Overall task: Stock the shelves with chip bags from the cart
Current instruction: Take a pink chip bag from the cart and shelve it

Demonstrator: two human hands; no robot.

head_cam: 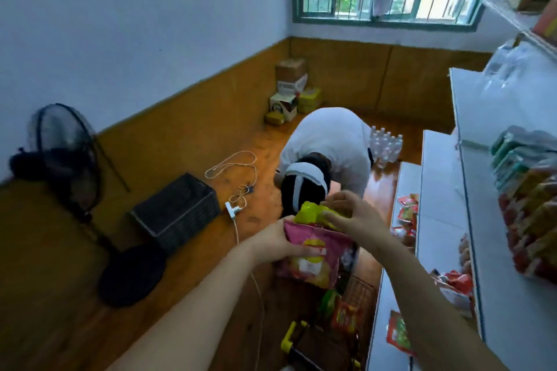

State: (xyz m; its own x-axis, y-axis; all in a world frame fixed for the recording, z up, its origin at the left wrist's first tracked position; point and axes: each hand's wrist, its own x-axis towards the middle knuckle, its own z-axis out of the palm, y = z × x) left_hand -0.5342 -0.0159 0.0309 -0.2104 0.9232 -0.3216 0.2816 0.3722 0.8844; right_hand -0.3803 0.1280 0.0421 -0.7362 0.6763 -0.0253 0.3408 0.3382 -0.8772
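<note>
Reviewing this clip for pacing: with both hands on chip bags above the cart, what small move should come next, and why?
Probably swing the bags right toward the white shelves. The left hand already grips the pink bag and the right hand pinches the yellow-green bag, both lifted clear of the cart, so nothing more needs picking up first.

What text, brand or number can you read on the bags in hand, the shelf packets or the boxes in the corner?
None can be read.
Pink chip bag: printed logo, blurred.
Yellow-green chip bag: no legible print.
Red packets on the shelf: too small.
Corner boxes: markings too blurred.
</note>
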